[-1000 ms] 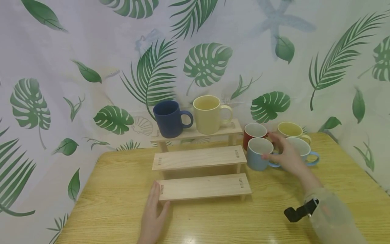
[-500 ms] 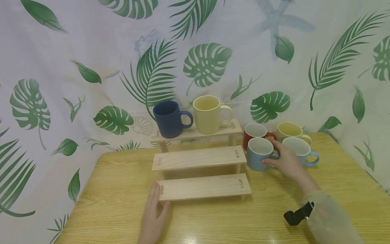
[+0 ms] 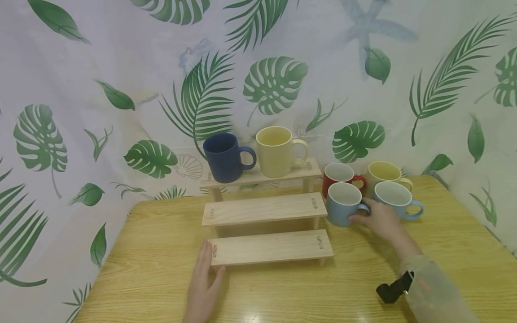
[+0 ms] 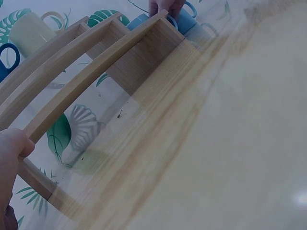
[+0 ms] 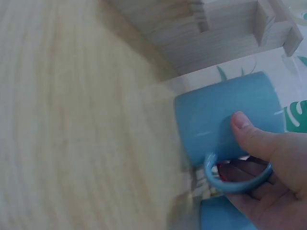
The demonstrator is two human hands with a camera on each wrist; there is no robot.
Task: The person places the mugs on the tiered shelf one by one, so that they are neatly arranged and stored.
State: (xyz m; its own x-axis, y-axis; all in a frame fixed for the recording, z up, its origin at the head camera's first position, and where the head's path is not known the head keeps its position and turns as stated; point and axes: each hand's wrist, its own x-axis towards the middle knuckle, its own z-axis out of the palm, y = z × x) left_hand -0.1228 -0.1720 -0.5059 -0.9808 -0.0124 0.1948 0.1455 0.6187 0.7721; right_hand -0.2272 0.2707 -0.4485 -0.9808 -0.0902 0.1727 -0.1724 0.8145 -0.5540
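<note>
My right hand [image 3: 381, 220] holds a light blue mug [image 3: 342, 208] just right of the wooden tiered rack. In the right wrist view the thumb presses the mug's side [image 5: 220, 115], and the other fingers reach behind its handle [image 5: 240, 186]. My left hand [image 3: 203, 280] rests at the left end of the rack's lowest shelf [image 3: 270, 249], fingers straight along the end and thumb [image 4: 21, 143] against the front edge. A second light blue mug [image 3: 397, 202] stands right behind the right hand. A red mug [image 3: 330, 181] and a yellow mug [image 3: 377, 179] stand behind them.
On the top shelf [image 3: 248, 178] stand a dark blue mug [image 3: 222, 159] and a pale yellow mug [image 3: 274, 157], handles to the right. The middle shelf [image 3: 262, 209] is bare wood. A leaf-patterned cloth [image 3: 274, 85] hangs behind the wooden table [image 3: 161, 251].
My right hand has come down and closed in on the front light blue mug, from above its handle to its side. The left hand and the rack have stayed put.
</note>
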